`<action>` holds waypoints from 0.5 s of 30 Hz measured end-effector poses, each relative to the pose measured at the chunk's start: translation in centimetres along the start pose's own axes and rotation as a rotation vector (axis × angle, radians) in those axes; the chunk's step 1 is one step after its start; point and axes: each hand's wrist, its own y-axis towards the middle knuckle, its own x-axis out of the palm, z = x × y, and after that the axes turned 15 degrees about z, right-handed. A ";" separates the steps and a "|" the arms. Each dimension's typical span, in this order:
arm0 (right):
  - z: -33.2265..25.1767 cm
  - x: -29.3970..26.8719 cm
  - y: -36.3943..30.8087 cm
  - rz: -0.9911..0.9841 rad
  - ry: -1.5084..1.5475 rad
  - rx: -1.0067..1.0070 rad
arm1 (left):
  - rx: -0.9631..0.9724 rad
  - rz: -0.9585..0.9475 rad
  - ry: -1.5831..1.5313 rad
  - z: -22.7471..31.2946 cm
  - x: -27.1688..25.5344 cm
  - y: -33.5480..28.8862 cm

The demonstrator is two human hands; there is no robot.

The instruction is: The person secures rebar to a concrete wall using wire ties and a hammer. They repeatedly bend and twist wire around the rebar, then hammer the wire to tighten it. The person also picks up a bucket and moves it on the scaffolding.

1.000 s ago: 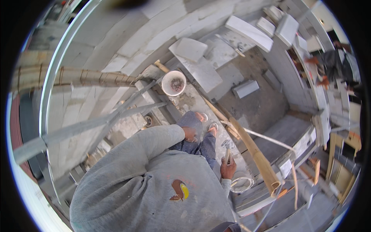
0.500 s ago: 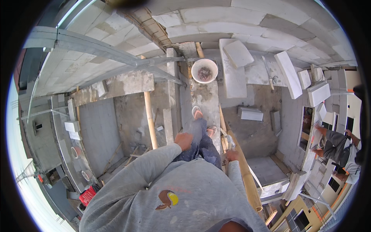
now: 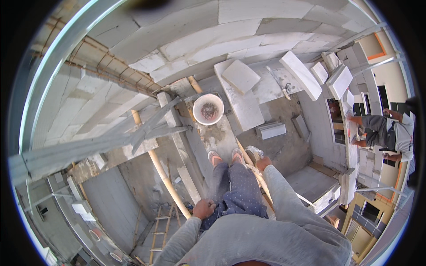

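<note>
My left hand [image 3: 204, 208] is closed in a loose fist beside my left thigh, against the dark dotted trousers [image 3: 239, 188]. Nothing shows in it. My right hand [image 3: 263, 163] is out in front of my right side, its fingers closed round a small pale, shiny object [image 3: 254, 150] whose kind I cannot make out. Both sandalled feet [image 3: 226, 157] are on a narrow, mortar-stained plank [image 3: 217, 138]. Ahead of them on that plank stands a white bucket [image 3: 196, 115] with dark, wet-looking matter inside.
Large white blocks [image 3: 242, 76] lie on the platform near the block wall [image 3: 199, 44]. Metal scaffold bars [image 3: 88, 148] cross at left, near a bamboo pole [image 3: 168, 182]. Deep drops flank the plank; a ladder [image 3: 160, 226] stands below left. Another person [image 3: 386, 133] is at far right.
My view has swung, so the bucket and blocks appear further left. My feet are now side by side on the plank. My right hand reaches further forward, still with the pale object.
</note>
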 end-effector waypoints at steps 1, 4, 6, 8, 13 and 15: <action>-1.1 -0.8 0.7 0.052 0.127 0.066 | 0.038 0.037 0.064 -0.3 0.7 0.0; -4.8 -2.7 4.6 0.060 0.183 0.098 | 0.058 0.122 0.176 -1.0 2.4 0.4; -6.9 -3.4 7.9 0.070 0.364 0.192 | 0.047 0.070 0.202 -1.3 3.3 1.2; -9.1 -4.1 11.3 0.168 0.395 0.061 | 0.049 0.100 0.156 -1.2 4.1 2.2; -14.5 -6.0 19.2 0.404 0.348 -0.124 | -0.015 0.062 0.220 0.3 5.1 5.1; -15.9 -6.4 21.8 0.461 0.424 -0.161 | -0.012 0.075 0.216 1.1 5.1 7.3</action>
